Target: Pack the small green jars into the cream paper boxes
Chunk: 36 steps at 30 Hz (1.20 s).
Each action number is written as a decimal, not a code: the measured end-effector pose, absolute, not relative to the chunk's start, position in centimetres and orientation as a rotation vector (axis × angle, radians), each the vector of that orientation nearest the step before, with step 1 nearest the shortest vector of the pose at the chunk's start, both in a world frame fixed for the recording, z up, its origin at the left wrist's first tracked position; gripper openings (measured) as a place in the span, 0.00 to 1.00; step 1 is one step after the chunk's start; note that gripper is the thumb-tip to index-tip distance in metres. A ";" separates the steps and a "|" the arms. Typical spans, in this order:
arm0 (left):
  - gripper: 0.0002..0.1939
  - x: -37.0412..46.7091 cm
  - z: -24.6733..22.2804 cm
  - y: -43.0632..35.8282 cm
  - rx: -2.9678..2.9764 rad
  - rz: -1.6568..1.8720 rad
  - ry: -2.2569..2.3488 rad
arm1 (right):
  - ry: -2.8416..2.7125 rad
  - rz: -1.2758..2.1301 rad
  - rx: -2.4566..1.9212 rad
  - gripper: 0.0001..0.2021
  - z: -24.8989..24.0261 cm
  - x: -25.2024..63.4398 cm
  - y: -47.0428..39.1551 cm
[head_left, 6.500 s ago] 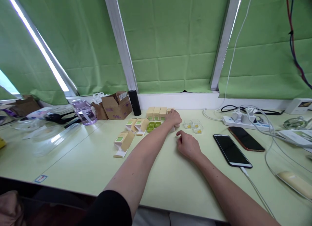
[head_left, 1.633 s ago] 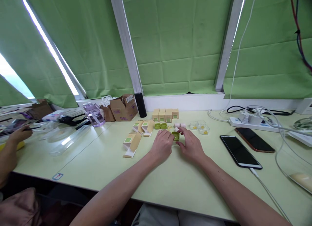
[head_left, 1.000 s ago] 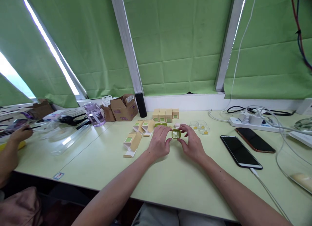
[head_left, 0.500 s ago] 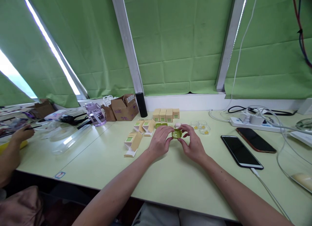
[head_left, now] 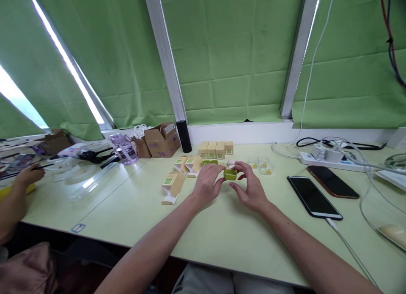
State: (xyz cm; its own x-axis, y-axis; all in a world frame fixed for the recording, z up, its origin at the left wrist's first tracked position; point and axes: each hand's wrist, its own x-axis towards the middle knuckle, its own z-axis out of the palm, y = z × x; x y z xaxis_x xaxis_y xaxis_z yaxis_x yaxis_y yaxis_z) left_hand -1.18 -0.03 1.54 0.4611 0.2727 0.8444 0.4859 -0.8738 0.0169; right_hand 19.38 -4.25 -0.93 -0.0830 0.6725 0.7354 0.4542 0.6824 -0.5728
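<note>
A small green open container (head_left: 230, 175) is pinched at its left side by the thumb and fingers of my left hand (head_left: 207, 184), just above the table. At its right side, my right hand (head_left: 250, 188) has its thumb apart from the fingers; whether a fingertip touches the rim I cannot tell. Another green container (head_left: 209, 162) lies behind my left hand, and a small pale pink object (head_left: 231, 162) sits behind the held one. Clear cups with yellow spots (head_left: 262, 164) stand to the right. Left of my hands lie several open beige cartons (head_left: 174, 182) with green labels.
Several closed beige cartons (head_left: 215, 150) form a row at the back. Phones (head_left: 314, 197) and a power strip (head_left: 330, 161) with cables are on the right. A black cylinder (head_left: 184, 136), cardboard box (head_left: 162, 142) and purple bottle (head_left: 123, 149) stand left. Another person's hand (head_left: 30, 174) is at far left.
The green container has tipped so its outer side faces me more. My right thumb has moved slightly down and left, off the container. My left hand stays almost still.
</note>
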 end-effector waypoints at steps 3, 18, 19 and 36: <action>0.16 -1.1 1.6 -0.1 -2.478 -1.385 -0.666 | -1.728 0.230 -0.916 0.34 -0.9 19.4 -4.2; 0.11 -1.0 1.5 0.2 -2.488 -1.415 -0.801 | -1.756 0.203 -0.975 0.31 -1.0 19.3 -4.0; 0.11 -1.0 1.5 0.2 -2.490 -1.414 -0.810 | -1.756 0.206 -0.978 0.31 -1.0 19.3 -4.0; 0.13 -1.0 1.4 0.3 -2.549 -1.374 -0.908 | -1.730 0.262 -0.984 0.24 -0.6 19.1 -4.0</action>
